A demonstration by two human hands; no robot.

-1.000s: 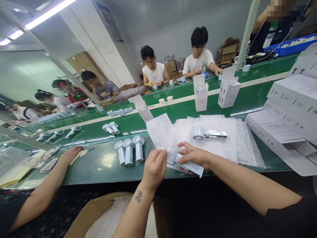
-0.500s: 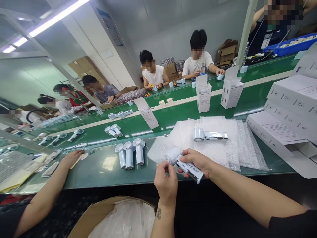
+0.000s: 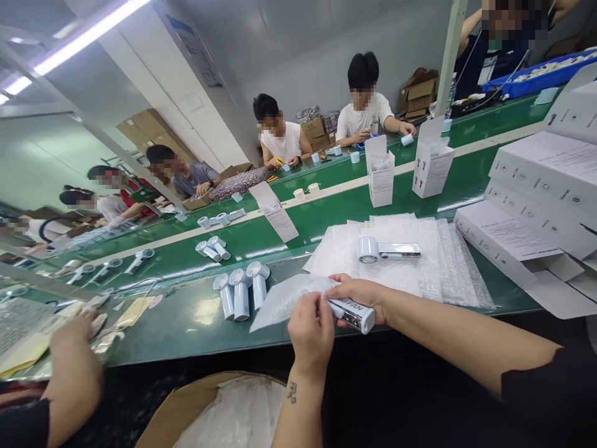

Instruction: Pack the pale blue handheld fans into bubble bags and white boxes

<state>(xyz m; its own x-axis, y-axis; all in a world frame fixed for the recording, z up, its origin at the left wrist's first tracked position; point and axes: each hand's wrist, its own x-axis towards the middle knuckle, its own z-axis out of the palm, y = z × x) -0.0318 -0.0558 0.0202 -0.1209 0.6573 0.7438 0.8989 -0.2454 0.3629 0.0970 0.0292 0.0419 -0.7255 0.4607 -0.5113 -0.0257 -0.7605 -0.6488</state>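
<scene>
Gripping a pale-blue fan by its handle with the right hand: thumb over the lettered side, fingers wrapped underneath, base sticking out past them on the near side. I read that hold as leaving the opposite end clear of my fingers. Fan head sits just beyond the left fingers; it looks to be inside a bubble pouch, though I can't confirm how deep. Left hand is curled tight, fingertips pinching the pouch near what I take to be its mouth, presumably so film and fan stay lined up. Pouch extends left of that hand, over the bench. Just past the right hand, a stack of pouches lies fanned out, edges staggered, probably so single ones peel off easily. Spare fan rests on top, maybe as a weight, maybe just parked within reach. Left of the left hand, three fans lie side by side, heads away from me, handles towards me, which suits a handle-first pickup. Printed boxes sit well right of the right hand. Below the left wrist, a carton holds more film. Farther left, a co-worker's hand, blurred; can't tell its grip.
</scene>
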